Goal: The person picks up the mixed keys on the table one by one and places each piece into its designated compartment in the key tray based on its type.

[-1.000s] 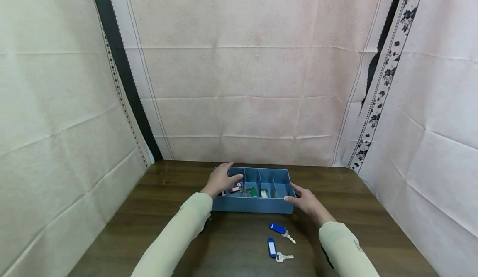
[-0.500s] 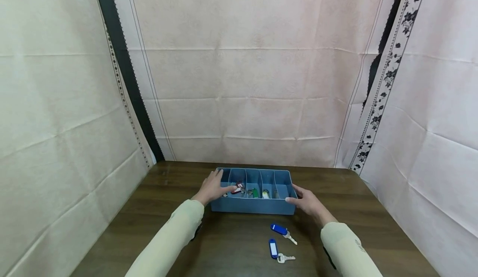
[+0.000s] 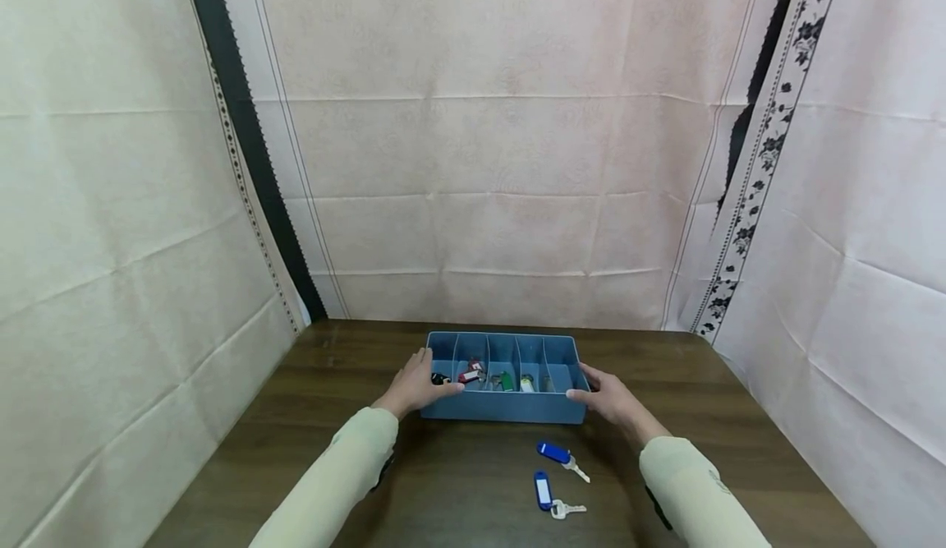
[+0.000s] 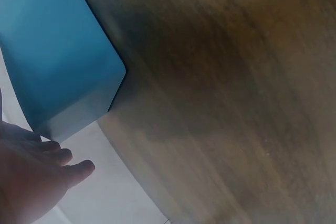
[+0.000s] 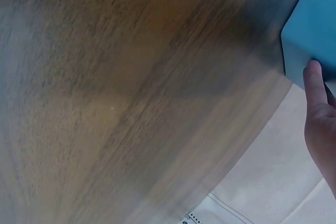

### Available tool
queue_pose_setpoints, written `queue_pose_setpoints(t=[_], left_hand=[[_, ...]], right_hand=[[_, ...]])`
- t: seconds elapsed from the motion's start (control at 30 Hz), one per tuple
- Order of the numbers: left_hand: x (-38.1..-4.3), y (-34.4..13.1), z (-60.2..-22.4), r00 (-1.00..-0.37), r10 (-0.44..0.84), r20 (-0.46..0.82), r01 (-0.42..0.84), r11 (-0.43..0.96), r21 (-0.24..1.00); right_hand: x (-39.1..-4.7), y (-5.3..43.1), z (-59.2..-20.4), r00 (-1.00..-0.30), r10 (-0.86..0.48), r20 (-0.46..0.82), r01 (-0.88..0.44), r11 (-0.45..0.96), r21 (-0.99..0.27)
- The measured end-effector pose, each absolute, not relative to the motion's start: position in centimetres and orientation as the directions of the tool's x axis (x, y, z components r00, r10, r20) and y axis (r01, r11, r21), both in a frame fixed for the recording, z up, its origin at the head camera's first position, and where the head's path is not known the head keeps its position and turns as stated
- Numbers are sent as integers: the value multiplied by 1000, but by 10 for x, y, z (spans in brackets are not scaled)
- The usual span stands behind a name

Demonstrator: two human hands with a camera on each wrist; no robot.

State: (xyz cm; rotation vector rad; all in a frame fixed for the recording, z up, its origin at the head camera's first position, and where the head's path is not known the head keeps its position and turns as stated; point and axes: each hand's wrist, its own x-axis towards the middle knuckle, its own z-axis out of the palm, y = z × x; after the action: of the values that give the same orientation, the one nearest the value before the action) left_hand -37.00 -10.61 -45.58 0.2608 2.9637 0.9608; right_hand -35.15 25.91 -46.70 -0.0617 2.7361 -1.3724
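Observation:
A blue divided box [image 3: 502,407] stands near the back of the wooden table, with small tagged keys in several compartments. At its left end is my left hand [image 3: 411,384], thumb at the front rim and fingers extended along the side. My right hand [image 3: 609,400] touches the right end, thumb on the front corner and fingers along the side wall. In the left wrist view, the left hand [image 4: 37,174] is beside a corner of the box [image 4: 63,51]. The right wrist view shows a straight finger of the right hand [image 5: 321,124] against the box [image 5: 315,30].
Two keys with blue tags [image 3: 553,452] [image 3: 543,490] lie on the table [image 3: 458,482] in front of the box. Light cloth [image 3: 473,162] hangs behind the table and on both sides.
My left hand has moved left and down from above the left compartments to the box's left end. The right hand stays at the right end. The view has shifted slightly.

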Motion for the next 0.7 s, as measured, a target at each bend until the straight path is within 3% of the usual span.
queue_pose_setpoints(t=[0.4,0.7], left_hand=[[-369,-105,-463,-995,103,-11,65,699,712],[-369,-104,-460,-993,113,-44,45,678,734]], right_hand=[[-348,263,-466,-994,-109,-17,-51,591,-805],[-345,273,-471,-993,-110,51,-109,627,-771]])
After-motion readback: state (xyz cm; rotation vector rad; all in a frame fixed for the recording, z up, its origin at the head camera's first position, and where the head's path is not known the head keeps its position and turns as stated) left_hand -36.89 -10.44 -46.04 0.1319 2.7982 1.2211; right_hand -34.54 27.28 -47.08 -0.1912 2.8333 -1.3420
